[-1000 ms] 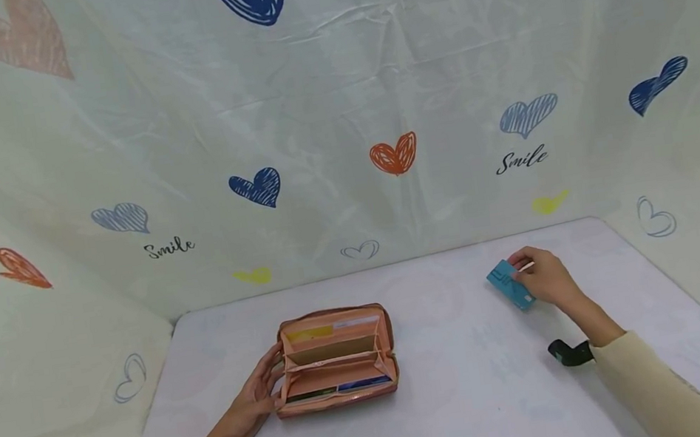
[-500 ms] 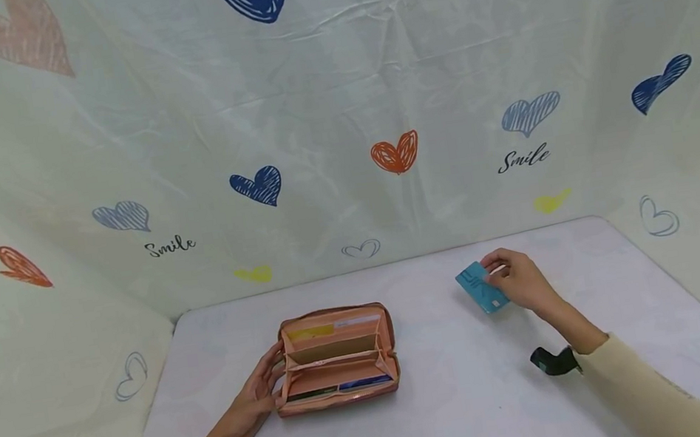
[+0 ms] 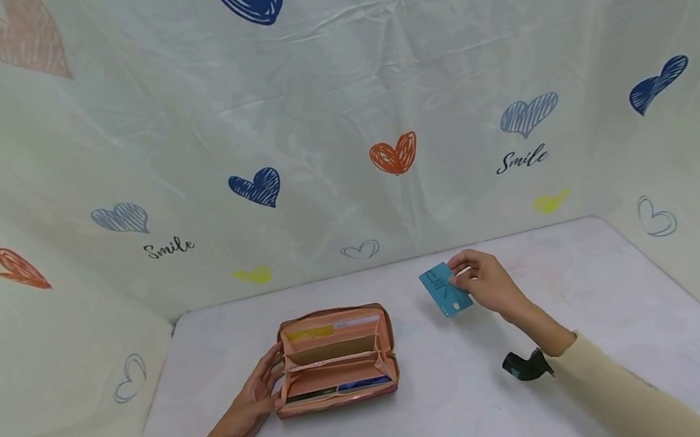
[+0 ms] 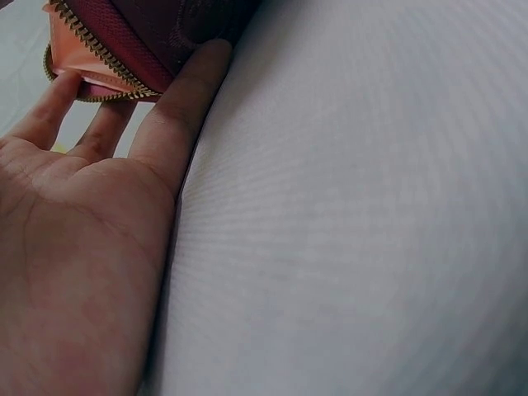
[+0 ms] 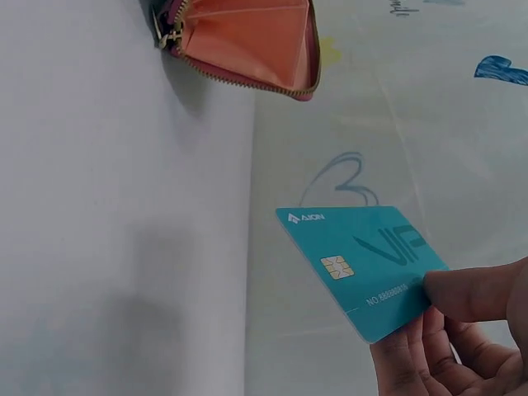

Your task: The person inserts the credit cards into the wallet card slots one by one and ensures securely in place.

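Observation:
An unzipped pink wallet (image 3: pixel 341 373) sits on the table with its compartments facing up. Cards show in its front and back slots. My left hand (image 3: pixel 257 396) holds its left end, the thumb near the front corner and the fingers along the side. In the left wrist view, the fingers (image 4: pixel 169 124) reach the brass zipper edge and the dark red outside of the wallet. My right hand (image 3: pixel 490 285) pinches a teal VIP card (image 3: pixel 445 289) by one edge, to the right of the wallet. The card's chip and printed number face the right wrist camera.
A white table (image 3: pixel 458 412) spreads under both hands. Behind it hangs a pale curtain (image 3: pixel 322 118) printed with hearts and "Smile" lettering. Black wrist cameras (image 3: pixel 527 365) stick out from both sleeves close over the table.
My right hand has carried the teal card leftward, closer to the wallet, and more of the card's face shows. The left hand and the wallet have stayed in place.

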A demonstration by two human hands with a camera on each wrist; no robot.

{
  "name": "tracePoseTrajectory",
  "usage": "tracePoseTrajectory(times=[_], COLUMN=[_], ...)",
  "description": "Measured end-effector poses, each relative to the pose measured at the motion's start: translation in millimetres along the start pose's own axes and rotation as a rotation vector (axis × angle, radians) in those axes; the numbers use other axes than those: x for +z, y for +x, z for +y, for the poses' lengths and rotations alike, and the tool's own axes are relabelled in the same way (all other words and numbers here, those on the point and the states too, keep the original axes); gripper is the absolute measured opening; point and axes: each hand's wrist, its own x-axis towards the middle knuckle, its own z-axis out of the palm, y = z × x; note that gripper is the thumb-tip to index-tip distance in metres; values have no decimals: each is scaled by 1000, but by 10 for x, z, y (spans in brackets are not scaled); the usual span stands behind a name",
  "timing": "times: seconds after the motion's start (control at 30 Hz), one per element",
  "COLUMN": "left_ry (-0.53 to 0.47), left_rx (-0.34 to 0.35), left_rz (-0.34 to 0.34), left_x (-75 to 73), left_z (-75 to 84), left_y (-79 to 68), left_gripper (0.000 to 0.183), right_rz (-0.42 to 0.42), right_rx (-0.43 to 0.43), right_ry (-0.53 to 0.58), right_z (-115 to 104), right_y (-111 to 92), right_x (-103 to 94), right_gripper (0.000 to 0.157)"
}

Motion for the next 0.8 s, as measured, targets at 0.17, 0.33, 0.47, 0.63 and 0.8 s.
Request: tracePoseTrajectory(times=[0.17, 0.33, 0.47, 0.63, 0.8], left_ry=[-4, 2, 4, -2, -13], left_rx=[-8, -13, -11, -8, -4], left_rz=[7, 17, 18, 9, 3], left_x=[2, 1, -3, -3, -7], left_z=[-9, -14, -18, -15, -18], left_y=[3, 5, 0, -1, 4], left_gripper=[99, 100, 100, 98, 98], right_rz=[-12, -13, -13, -26, -50], right_rx=[-32, -60, -71, -122, -166], right_ry=[41, 58, 59, 88, 112], right_z=[-81, -182, -253, -311, -376], right_y=[24, 37, 45, 75, 100], right_x=[120, 229, 312, 416, 520], right_gripper=[19, 18, 18, 17, 17])
